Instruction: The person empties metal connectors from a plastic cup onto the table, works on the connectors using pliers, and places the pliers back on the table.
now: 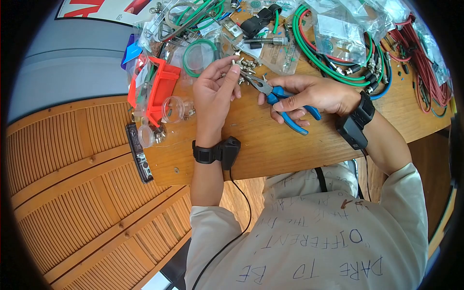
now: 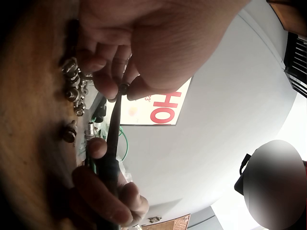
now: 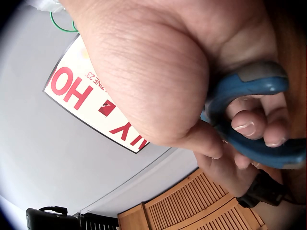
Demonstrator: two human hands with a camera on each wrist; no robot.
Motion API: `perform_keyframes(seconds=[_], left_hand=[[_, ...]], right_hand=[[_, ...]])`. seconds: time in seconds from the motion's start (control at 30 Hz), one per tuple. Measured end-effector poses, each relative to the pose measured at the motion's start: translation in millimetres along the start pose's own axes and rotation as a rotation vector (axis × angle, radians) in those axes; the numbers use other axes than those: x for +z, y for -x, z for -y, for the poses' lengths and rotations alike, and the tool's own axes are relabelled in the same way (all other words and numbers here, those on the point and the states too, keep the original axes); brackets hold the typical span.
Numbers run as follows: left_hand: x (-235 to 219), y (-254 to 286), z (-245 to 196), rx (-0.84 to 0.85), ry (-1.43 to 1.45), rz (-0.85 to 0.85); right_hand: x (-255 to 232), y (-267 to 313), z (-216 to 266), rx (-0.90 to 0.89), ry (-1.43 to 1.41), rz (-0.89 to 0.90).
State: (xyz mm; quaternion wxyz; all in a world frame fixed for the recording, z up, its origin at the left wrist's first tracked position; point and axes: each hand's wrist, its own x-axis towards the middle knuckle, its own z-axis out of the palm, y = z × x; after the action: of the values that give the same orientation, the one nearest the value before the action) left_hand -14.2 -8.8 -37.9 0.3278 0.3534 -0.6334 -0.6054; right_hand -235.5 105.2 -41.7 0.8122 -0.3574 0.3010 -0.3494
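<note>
My left hand (image 1: 215,89) pinches a small metal connector piece (image 2: 123,89) between thumb and fingertips. My right hand (image 1: 314,94) grips long-nose pliers (image 1: 261,86) with blue handles (image 3: 254,86), its fingers wrapped around and between them. The tips of the pliers point left and meet the small piece at the left fingertips. What the jaws do to the piece is mostly covered by the fingers. Just behind the hands, a loose group of silvery connectors (image 1: 250,64) lies on the wooden table (image 1: 251,145).
Left of the left hand are a red plastic bin (image 1: 163,89) and clear round jars (image 1: 172,109). Coiled green cables (image 1: 298,36) and plastic bags (image 1: 338,34) cover the back right. Red cables (image 1: 418,58) hang at the far right edge. A black strap (image 1: 260,21) lies behind.
</note>
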Motion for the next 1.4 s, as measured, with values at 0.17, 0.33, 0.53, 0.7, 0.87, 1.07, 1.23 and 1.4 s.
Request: perform_keyframes(seconds=[0.17, 0.33, 0.53, 0.7, 0.87, 1.07, 1.23, 1.4], left_hand=[[0.5, 0.1, -0.4, -0.001, -0.005, -0.002], [0.4, 0.2, -0.4, -0.004, -0.008, -0.001], [1.1, 0.2, -0.8, 0.006, -0.011, 0.003], [0.6, 0.2, -0.5, 0.006, -0.017, 0.004], [0.5, -0.3, 0.5, 0.003, -0.015, 0.005], [1.5, 0.0, 1.0, 0.009, -0.02, 0.005], [2.7, 0.7, 0.7, 0.019, -0.033, 0.012], [1.6, 0.2, 2.7, 0.022, -0.032, 0.019]], right_hand=[[-0.7, -0.3, -1.1, 0.001, -0.001, 0.001], [-0.3, -0.2, -1.2, 0.0, -0.003, -0.001], [-1.1, -0.8, -2.1, -0.008, -0.001, 0.002], [-2.4, -1.7, -4.3, -0.008, -0.002, 0.007], [-1.9, -1.2, -3.1, -0.007, 0.006, 0.008], [-0.1, -0.2, -1.2, -0.005, 0.028, -0.006], [0.7, 0.2, -0.4, 0.0, 0.049, -0.015], [0.7, -0.3, -1.0, -0.003, 0.051, -0.017]])
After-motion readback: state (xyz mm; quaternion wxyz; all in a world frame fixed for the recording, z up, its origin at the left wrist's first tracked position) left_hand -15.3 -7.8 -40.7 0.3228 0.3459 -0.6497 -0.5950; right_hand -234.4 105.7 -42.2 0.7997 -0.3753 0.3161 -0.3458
